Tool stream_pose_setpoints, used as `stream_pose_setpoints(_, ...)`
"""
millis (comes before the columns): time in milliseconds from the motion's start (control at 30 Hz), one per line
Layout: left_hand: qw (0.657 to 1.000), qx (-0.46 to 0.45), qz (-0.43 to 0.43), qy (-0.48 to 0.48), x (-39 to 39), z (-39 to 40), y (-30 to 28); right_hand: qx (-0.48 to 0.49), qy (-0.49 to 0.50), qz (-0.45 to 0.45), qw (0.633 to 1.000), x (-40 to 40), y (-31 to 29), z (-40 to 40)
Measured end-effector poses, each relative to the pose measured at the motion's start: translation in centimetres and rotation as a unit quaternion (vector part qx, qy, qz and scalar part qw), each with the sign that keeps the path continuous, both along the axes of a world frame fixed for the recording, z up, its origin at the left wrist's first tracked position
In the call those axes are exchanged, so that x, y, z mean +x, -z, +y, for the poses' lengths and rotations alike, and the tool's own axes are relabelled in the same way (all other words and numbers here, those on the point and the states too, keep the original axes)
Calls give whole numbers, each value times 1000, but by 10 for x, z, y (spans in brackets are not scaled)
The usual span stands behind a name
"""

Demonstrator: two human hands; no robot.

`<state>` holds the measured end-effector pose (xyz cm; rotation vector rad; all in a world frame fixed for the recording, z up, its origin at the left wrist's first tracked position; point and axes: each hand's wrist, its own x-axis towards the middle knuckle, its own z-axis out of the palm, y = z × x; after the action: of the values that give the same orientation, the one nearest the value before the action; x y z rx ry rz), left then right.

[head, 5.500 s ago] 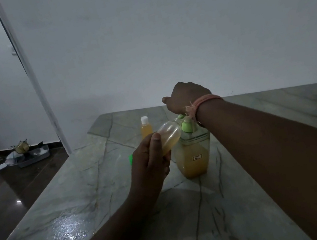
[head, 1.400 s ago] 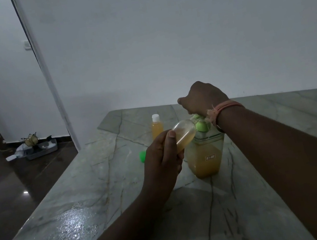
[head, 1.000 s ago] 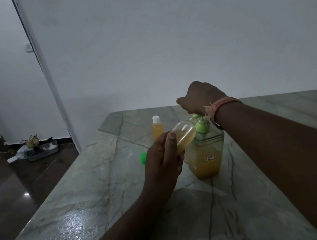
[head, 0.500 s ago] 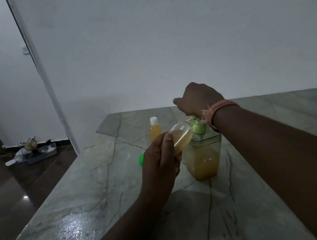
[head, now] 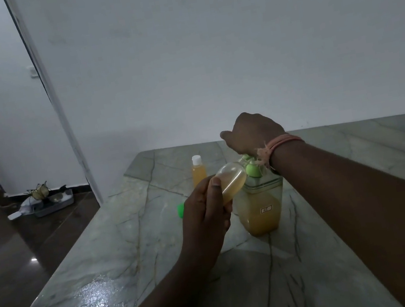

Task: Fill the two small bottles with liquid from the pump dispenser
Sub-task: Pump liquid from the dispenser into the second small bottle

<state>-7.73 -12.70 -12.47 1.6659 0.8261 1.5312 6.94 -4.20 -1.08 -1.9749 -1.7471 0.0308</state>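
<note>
1. A dim room is being shown, with a pale wall behind a grey veined stone counter [head: 136, 246].
2. A square pump dispenser [head: 261, 208], roughly half full of amber liquid, is standing on the counter.
3. The pump top is being covered by the right hand [head: 253, 132], curled closed over it, apparently pressing.
4. An open small bottle [head: 230, 180] is being held tilted in the closed left hand [head: 205, 223], its mouth at the green spout.
5. This bottle is being filled and appears about half full.
6. A second small bottle [head: 198, 171], capped in white and looking full, is standing just behind.
7. A green cap [head: 181, 209] is lying on the counter, likely waiting to be fitted.
</note>
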Motion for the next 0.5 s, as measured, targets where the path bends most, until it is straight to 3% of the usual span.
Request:
stream_pose_setpoints(400,1000,-8,5,1,-1,-2,1,-10,-2,-34,999,-3,-7,-6)
stream_pose_setpoints(500,1000,-2,14,-8,0,1,0,2,11,-7,1000,-3,-3,-4)
